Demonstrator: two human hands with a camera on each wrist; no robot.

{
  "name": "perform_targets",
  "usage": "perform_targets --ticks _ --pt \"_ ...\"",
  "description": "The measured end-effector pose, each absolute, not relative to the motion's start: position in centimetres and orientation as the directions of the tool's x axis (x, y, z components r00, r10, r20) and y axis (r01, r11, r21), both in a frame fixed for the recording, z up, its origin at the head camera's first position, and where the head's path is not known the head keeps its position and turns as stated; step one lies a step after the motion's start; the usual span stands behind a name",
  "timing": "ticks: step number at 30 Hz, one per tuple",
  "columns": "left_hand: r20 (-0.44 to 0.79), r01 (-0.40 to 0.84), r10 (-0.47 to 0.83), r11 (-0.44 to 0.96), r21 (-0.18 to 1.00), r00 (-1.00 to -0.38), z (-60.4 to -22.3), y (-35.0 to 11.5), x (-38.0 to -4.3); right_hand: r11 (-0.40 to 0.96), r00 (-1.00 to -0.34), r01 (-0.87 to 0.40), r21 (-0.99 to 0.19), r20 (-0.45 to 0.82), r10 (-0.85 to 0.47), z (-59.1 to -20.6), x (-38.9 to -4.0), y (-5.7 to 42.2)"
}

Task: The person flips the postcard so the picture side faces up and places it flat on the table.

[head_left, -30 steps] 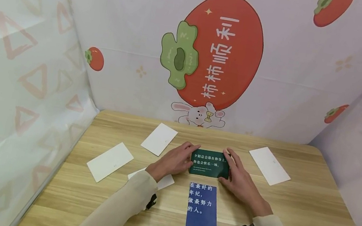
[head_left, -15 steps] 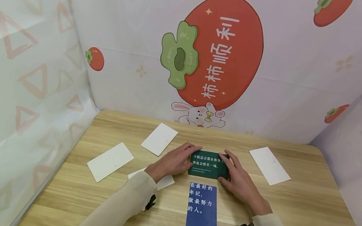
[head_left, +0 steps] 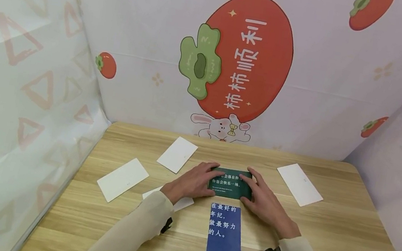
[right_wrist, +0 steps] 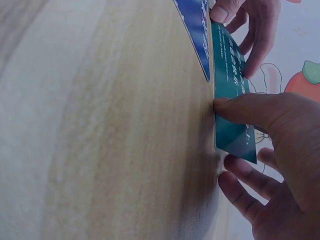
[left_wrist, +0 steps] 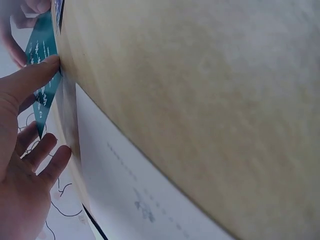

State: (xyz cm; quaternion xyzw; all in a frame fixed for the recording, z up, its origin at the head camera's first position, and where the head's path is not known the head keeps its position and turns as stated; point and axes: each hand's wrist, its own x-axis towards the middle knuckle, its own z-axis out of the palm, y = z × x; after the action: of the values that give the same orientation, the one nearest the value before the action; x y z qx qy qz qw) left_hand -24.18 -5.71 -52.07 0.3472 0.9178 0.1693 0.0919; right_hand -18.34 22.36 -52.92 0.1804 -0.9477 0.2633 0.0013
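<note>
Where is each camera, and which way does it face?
Head: worn on the person's head, facing forward and down at the wooden table, green card and persimmon-print backdrop; left hand, right hand and sleeves show.
Left wrist: worn there, looking across the table past a white card; left hand close, right hand beyond.
Right wrist: worn there, looking at the green card and blue card; right hand close, left hand beyond.
Wrist views share the green card and both hands.
</note>
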Motion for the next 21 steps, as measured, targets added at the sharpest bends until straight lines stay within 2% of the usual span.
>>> perform_targets --ticks 7,21 --pt "-0.078 0.613 0.676 0.705 0.357 -0.733 -52.17 -5.6 -24.33 0.806 -0.927 -0.369 -0.462 0.127 -0.352 -53.11 -18.26 22.52" --pt "-0.135 0.607 0.676 0.718 0.341 -0.724 -52.07 -5.32 -24.68 0.808 -0.925 -0.368 -0.461 0.088 -0.37 -53.23 -18.24 22.56"
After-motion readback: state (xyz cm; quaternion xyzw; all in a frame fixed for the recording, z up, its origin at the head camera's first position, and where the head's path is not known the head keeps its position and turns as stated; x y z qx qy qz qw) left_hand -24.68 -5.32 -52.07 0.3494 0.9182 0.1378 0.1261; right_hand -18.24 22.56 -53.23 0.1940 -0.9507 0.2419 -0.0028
